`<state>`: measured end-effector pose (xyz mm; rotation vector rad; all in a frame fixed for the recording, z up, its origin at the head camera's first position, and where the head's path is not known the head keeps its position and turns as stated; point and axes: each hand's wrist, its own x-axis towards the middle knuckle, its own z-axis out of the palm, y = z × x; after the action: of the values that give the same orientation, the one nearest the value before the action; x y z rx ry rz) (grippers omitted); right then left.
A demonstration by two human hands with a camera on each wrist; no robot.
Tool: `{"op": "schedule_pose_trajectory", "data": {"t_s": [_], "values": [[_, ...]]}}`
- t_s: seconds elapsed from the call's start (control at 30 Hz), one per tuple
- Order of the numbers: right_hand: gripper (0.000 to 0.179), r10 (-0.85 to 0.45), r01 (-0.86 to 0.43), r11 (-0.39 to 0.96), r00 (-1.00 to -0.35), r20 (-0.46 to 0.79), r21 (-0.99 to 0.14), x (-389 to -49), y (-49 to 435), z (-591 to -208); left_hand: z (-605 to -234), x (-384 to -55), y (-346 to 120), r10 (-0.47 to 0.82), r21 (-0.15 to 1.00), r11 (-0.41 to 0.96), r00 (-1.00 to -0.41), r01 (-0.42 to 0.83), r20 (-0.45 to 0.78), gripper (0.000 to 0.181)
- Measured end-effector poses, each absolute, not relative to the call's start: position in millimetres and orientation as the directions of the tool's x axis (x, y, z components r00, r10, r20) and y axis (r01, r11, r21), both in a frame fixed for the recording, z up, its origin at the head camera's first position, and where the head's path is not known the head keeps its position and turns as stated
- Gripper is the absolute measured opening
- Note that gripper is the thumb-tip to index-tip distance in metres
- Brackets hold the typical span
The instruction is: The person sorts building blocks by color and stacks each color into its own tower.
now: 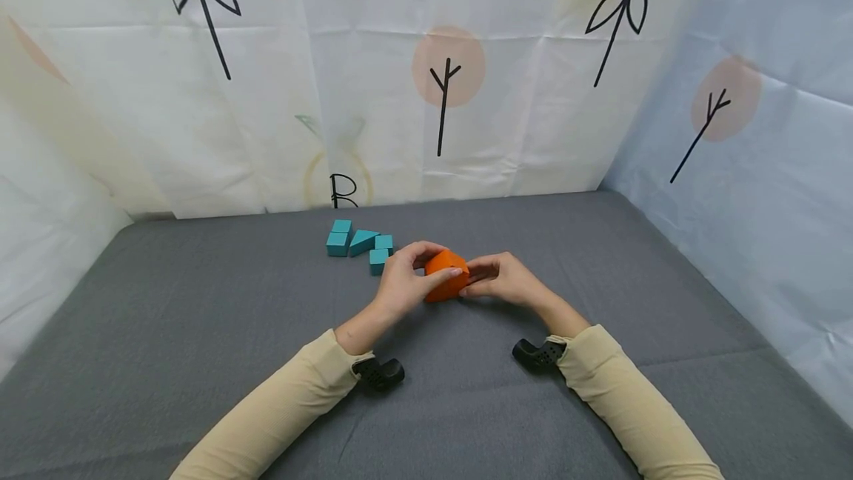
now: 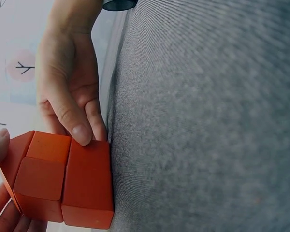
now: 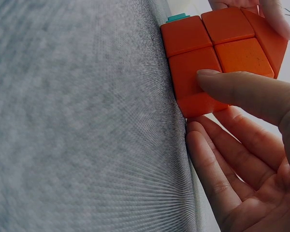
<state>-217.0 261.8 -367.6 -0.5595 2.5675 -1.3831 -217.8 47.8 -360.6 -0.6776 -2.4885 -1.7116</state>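
A small stack of orange blocks stands on the grey cloth between both hands. Two layers of squared blocks show in the right wrist view, with an orange wedge block on top. My left hand reaches over the stack and holds the wedge between its thumb and fingers. Low on the stack, my right hand lays its thumb on the front of a bottom orange block. The right fingers bend around the side of that block, and their tips are partly hidden behind it.
Several teal blocks lie behind and left of the stack, among them a teal wedge and a teal cube. Grey cloth covers the table. Printed white sheets hang behind it and at both sides.
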Motion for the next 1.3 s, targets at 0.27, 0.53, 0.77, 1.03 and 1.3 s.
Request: {"op": "schedule_pose_trajectory", "data": {"t_s": [0.27,0.53,0.77,1.03,1.3], "values": [[0.041,-0.400,-0.242,0.507,-0.916,0.022,-0.827,-217,261,-367,-361,-218,47,0.327,0.872,0.304,-0.902,0.384,0.284,0.033],[0.040,-0.405,-0.254,0.510,-0.914,0.031,-0.822,-218,259,-369,-360,-219,41,0.345,0.869,0.340,-0.907,0.360,0.241,0.039],[0.041,-0.403,-0.251,0.505,-0.915,0.031,-0.826,-217,258,-368,-357,-224,25,0.355,0.852,0.378,-0.907,0.361,0.226,0.042],[0.050,-0.407,-0.235,0.520,-0.913,0.004,-0.821,-217,256,-363,-350,-226,1,0.284,0.847,0.397,-0.925,0.353,0.252,0.036],[0.069,-0.433,-0.222,0.523,-0.901,-0.032,-0.823,-210,256,-349,-346,-227,-22,0.215,0.838,0.430,-0.940,0.335,0.265,0.032]]}}
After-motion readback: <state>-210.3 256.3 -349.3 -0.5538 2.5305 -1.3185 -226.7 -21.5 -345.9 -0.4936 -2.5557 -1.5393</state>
